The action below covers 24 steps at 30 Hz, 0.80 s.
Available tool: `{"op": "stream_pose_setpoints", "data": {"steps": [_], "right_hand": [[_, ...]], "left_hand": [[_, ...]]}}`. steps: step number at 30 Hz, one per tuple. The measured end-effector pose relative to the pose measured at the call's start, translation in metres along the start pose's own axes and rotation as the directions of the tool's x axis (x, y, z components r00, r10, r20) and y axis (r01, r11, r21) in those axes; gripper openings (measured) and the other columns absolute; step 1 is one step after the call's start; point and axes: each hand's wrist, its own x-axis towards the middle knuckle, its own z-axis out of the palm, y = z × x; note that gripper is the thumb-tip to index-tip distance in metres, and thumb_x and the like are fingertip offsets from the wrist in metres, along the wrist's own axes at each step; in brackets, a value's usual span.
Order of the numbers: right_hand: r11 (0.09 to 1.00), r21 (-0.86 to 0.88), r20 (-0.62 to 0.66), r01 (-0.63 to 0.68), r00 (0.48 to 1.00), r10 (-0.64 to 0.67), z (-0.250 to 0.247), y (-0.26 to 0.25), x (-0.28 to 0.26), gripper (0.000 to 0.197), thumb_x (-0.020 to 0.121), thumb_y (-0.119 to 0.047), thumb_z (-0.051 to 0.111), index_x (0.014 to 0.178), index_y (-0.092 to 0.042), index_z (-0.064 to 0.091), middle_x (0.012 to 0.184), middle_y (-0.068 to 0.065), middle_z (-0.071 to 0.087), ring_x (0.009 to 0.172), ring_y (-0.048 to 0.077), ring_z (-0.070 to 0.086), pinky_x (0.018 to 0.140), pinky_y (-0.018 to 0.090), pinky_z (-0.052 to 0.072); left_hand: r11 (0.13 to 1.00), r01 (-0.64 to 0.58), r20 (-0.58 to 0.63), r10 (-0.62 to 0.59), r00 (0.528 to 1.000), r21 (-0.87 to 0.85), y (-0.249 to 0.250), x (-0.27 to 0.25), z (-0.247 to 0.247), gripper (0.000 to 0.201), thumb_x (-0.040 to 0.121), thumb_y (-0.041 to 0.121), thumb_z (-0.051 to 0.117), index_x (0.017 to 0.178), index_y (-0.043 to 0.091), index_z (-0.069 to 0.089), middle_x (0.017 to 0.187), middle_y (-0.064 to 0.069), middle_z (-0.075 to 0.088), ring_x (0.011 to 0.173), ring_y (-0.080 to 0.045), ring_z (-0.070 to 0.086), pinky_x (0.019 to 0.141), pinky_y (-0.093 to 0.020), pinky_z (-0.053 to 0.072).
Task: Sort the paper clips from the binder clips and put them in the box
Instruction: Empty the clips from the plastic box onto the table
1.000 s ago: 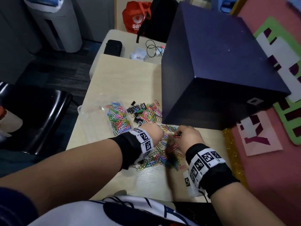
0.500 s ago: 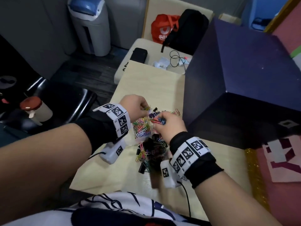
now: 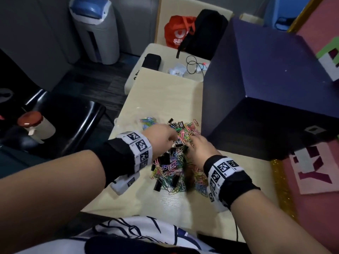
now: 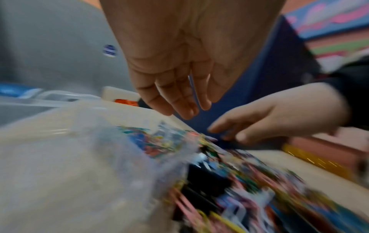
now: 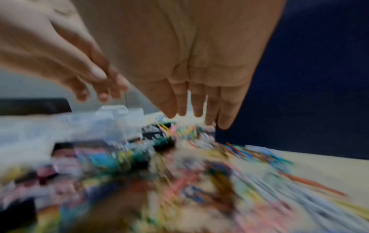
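Observation:
A mixed pile of coloured paper clips [image 3: 171,168] and black binder clips [image 3: 159,184] lies on the pale table [image 3: 165,92]. My left hand [image 3: 161,140] and right hand [image 3: 200,149] hover over the pile's far part with their fingertips down among the clips. In the left wrist view the left hand [image 4: 187,108] hangs with relaxed, nearly straight fingers. The right wrist view shows the right hand [image 5: 199,116] with straight fingers and nothing held. A clear plastic container [image 3: 146,121] holding sorted paper clips sits left of the pile. The pile is blurred in both wrist views.
A large dark blue box [image 3: 266,79] stands right of the pile, close to my right hand. Behind the table is a second table with a black pouch [image 3: 151,60] and a cable [image 3: 194,66]. A black chair [image 3: 64,123] stands left. The table's near edge is close to my body.
Half a second ago both hands held up a tangled clump of clips. That clump now lies on the table and both hands have let go with fingers spread.

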Motion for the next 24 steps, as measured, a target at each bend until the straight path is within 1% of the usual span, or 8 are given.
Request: {"op": "stream_pose_setpoints", "data": {"steps": [3, 5, 8, 13, 17, 20, 22, 24], "right_hand": [[0.994, -0.080, 0.113, 0.073, 0.992, -0.063, 0.015, 0.017, -0.007, 0.067, 0.088, -0.004, 0.042, 0.149, -0.024, 0.025, 0.161, 0.000, 0.007, 0.145, 0.027, 0.017, 0.119, 0.039, 0.019], [0.994, -0.090, 0.114, 0.057, 0.992, -0.046, 0.021, 0.025, -0.015, 0.062, 0.089, -0.006, 0.044, 0.147, -0.024, 0.030, 0.160, -0.001, 0.012, 0.145, 0.026, 0.015, 0.119, 0.036, 0.017], [0.995, -0.087, 0.118, 0.039, 0.993, -0.029, 0.024, 0.034, -0.029, 0.057, 0.085, -0.003, 0.048, 0.139, -0.021, 0.042, 0.149, 0.003, 0.031, 0.138, 0.027, 0.028, 0.113, 0.031, 0.024], [0.996, 0.015, -0.005, -0.089, 0.996, 0.089, 0.012, 0.053, -0.045, 0.046, 0.089, -0.028, 0.057, 0.134, -0.023, 0.048, 0.134, 0.006, 0.044, 0.121, 0.026, 0.047, 0.105, 0.034, 0.040], [0.934, -0.052, 0.080, -0.352, 0.931, 0.356, 0.007, 0.066, -0.060, 0.094, 0.066, -0.054, 0.077, 0.139, -0.023, 0.028, 0.129, 0.007, 0.034, 0.118, 0.030, 0.049, 0.094, 0.040, 0.046], [0.928, 0.009, 0.156, -0.372, 0.917, 0.366, 0.020, 0.063, -0.063, 0.120, 0.052, -0.053, 0.086, 0.144, -0.031, 0.013, 0.128, 0.007, 0.025, 0.115, 0.030, 0.051, 0.096, 0.039, 0.048], [0.946, 0.072, 0.118, -0.315, 0.945, 0.305, 0.028, 0.058, -0.059, 0.116, 0.053, -0.047, 0.088, 0.143, -0.033, 0.017, 0.128, 0.006, 0.022, 0.114, 0.029, 0.052, 0.099, 0.037, 0.047], [0.959, 0.121, 0.070, -0.258, 0.965, 0.251, 0.032, 0.053, -0.056, 0.091, 0.062, -0.040, 0.085, 0.136, -0.030, 0.032, 0.128, 0.006, 0.024, 0.112, 0.029, 0.053, 0.100, 0.036, 0.046]], "left_hand": [[0.958, -0.197, 0.124, 0.174, 0.977, 0.207, 0.025, -0.002, 0.021, 0.032, 0.091, 0.016, 0.049, 0.118, 0.023, 0.062, 0.115, -0.004, 0.059, 0.110, -0.024, 0.055, 0.093, -0.038, 0.047], [0.900, -0.238, 0.169, 0.187, 0.968, 0.366, 0.034, 0.000, 0.031, 0.032, 0.090, 0.016, 0.050, 0.121, 0.021, 0.059, 0.114, -0.005, 0.058, 0.111, -0.026, 0.052, 0.089, -0.042, 0.049], [0.839, -0.214, 0.261, 0.090, 0.961, 0.500, 0.037, 0.007, 0.042, 0.034, 0.091, 0.023, 0.055, 0.125, 0.020, 0.054, 0.125, -0.003, 0.054, 0.118, -0.027, 0.046, 0.094, -0.048, 0.042], [0.826, -0.183, 0.278, 0.033, 0.960, 0.533, 0.032, 0.012, 0.051, 0.039, 0.090, 0.025, 0.057, 0.128, 0.021, 0.052, 0.131, 0.000, 0.052, 0.119, -0.025, 0.047, 0.096, -0.048, 0.040], [0.845, -0.206, 0.268, 0.077, 0.960, 0.494, 0.045, 0.014, 0.049, 0.041, 0.091, 0.032, 0.053, 0.131, 0.020, 0.049, 0.130, -0.005, 0.048, 0.120, -0.027, 0.043, 0.097, -0.049, 0.038], [0.844, -0.269, 0.303, 0.134, 0.943, 0.464, 0.063, 0.012, 0.056, 0.046, 0.088, 0.046, 0.056, 0.125, 0.018, 0.051, 0.123, -0.007, 0.051, 0.114, -0.028, 0.046, 0.094, -0.047, 0.041], [0.830, -0.279, 0.359, 0.103, 0.928, 0.483, 0.069, 0.012, 0.063, 0.060, 0.080, 0.056, 0.062, 0.125, 0.018, 0.051, 0.118, -0.008, 0.051, 0.112, -0.029, 0.048, 0.090, -0.045, 0.041], [0.821, -0.277, 0.371, 0.086, 0.925, 0.500, 0.070, 0.012, 0.069, 0.064, 0.076, 0.054, 0.067, 0.126, 0.017, 0.051, 0.118, -0.009, 0.048, 0.111, -0.030, 0.047, 0.087, -0.044, 0.042]]}}
